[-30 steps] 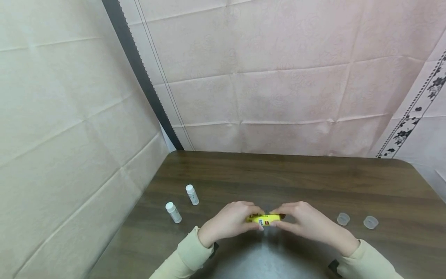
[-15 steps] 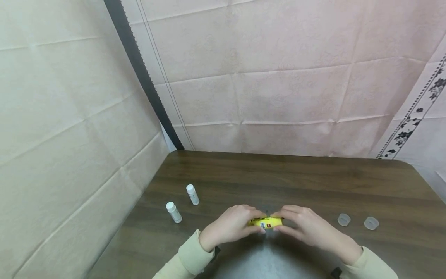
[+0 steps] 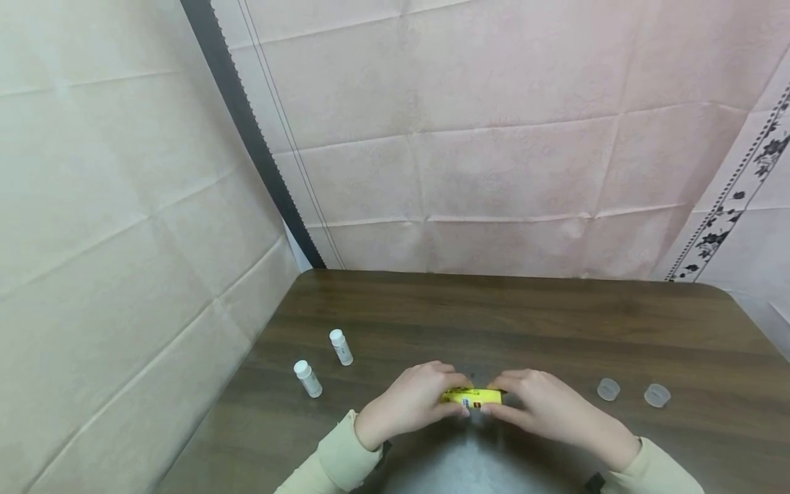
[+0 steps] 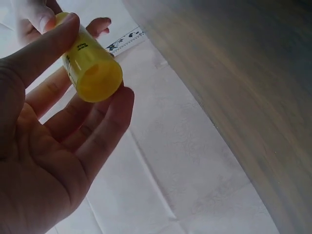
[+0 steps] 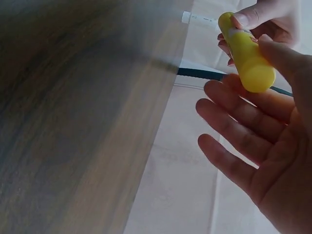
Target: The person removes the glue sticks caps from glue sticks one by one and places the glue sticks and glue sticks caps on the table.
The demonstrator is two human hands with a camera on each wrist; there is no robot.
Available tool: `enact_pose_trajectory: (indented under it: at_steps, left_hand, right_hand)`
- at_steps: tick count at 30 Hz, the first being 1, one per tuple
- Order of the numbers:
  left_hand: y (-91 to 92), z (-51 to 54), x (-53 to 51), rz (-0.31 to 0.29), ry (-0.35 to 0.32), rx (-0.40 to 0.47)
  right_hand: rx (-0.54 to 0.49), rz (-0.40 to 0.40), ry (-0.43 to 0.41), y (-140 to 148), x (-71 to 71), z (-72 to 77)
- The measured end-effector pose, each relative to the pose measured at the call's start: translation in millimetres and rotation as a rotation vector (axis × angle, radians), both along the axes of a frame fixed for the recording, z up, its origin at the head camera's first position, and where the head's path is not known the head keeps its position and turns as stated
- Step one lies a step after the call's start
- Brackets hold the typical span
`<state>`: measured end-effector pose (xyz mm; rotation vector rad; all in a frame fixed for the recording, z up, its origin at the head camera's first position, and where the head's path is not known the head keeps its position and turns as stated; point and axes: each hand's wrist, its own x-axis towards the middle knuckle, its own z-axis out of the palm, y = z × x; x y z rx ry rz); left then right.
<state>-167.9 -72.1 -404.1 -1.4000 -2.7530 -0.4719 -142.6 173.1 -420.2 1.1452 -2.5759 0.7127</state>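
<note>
A yellow glue stick (image 3: 474,397), printed with small text, lies level between both hands above the table's near middle. My left hand (image 3: 420,398) pinches its left end with thumb and fingers. At the other end my right hand (image 3: 546,406) holds it between thumb and index finger, and in the right wrist view that hand's remaining fingers spread loosely below. The left wrist view shows the round, see-through yellow end of the glue stick (image 4: 100,80) towards the camera. Parts of the barrel are hidden under the fingertips.
Two white tubes with white caps, a nearer tube (image 3: 308,379) and a farther tube (image 3: 341,347), are on the left of the brown wooden table (image 3: 494,309). To the right sit two small translucent caps, one (image 3: 608,390) beside another cap (image 3: 657,395). Pale cloth (image 3: 506,171) hangs behind.
Both hands have come slightly nearer with the glue stick. Its dark right end, visible a second ago, is now mostly covered by the right fingers. The tubes and caps stay put.
</note>
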Motion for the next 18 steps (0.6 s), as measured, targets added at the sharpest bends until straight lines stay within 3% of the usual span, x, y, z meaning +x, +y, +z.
enact_pose_trajectory:
  at_steps: [6, 14, 16, 18]
  left_hand:
    - [1.3, -0.5, -0.4, -0.054, -0.06, 0.041]
    - [1.2, -1.0, -1.8, -0.053, -0.115, 0.045]
    - [1.7, -2.1, -2.5, -0.047, -0.139, 0.043]
    - [2.5, -3.3, -3.4, -0.042, -0.153, 0.037]
  right_hand:
    - [0.022, 0.024, -0.065, 1.4, 1.3, 2.6]
    - [-0.007, 0.053, 0.143, 0.7, -0.8, 0.0]
    - [-0.009, 0.053, 0.141, 0.6, -1.1, -0.7]
    - [-0.002, 0.045, 0.086, 0.8, -1.3, -0.5]
